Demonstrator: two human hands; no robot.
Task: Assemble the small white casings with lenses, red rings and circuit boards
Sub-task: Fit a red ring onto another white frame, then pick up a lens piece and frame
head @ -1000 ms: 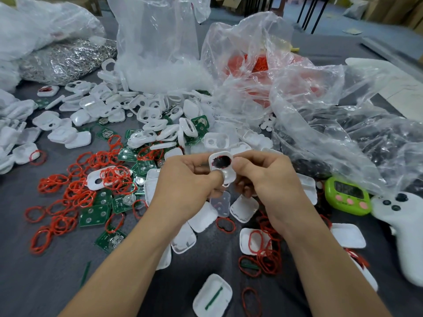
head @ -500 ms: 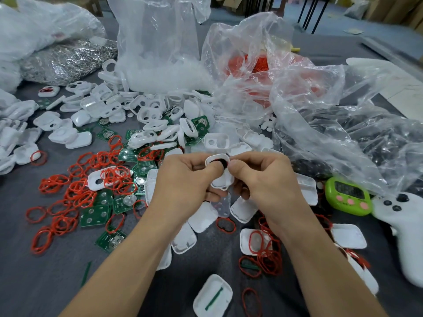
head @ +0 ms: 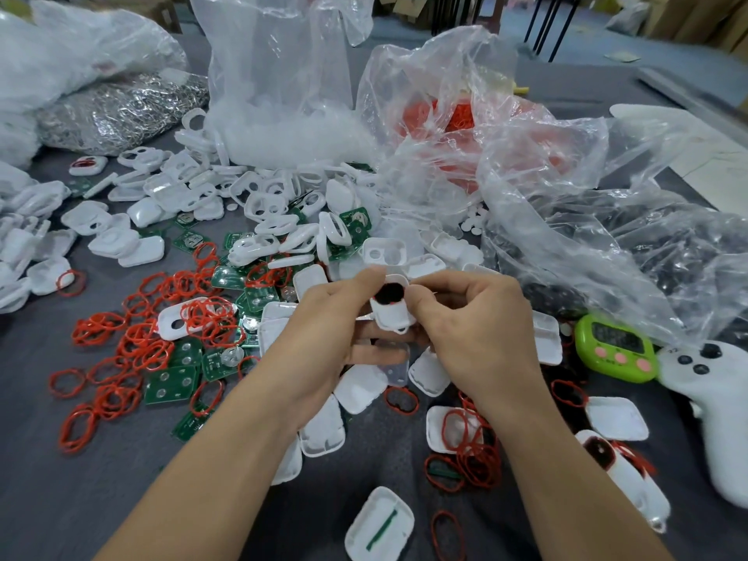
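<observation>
1. Left hand (head: 324, 334): fingers curled, pinching the small white casing (head: 392, 315) at centre, raised above the grey surface (head: 81, 491).
2. Right hand (head: 477, 330): thumb and forefinger pinch the same casing's opposite edge.
3. Casing: glossy moulded plastic, a rounded rectangle. A dark round lens (head: 389, 293) sits in its opening. Ring unclear.
4. Progress, judged: mostly outstanding. Thin rubbery red rings (head: 137, 346) and flat green circuit boards (head: 172, 384) lie loose among empty shells.

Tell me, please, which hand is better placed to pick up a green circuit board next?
Probably the left. The circuit boards lie on the left part of the table, close beside the left hand, while the right hand would have to cross over. Both hands hold the casing now.
</observation>
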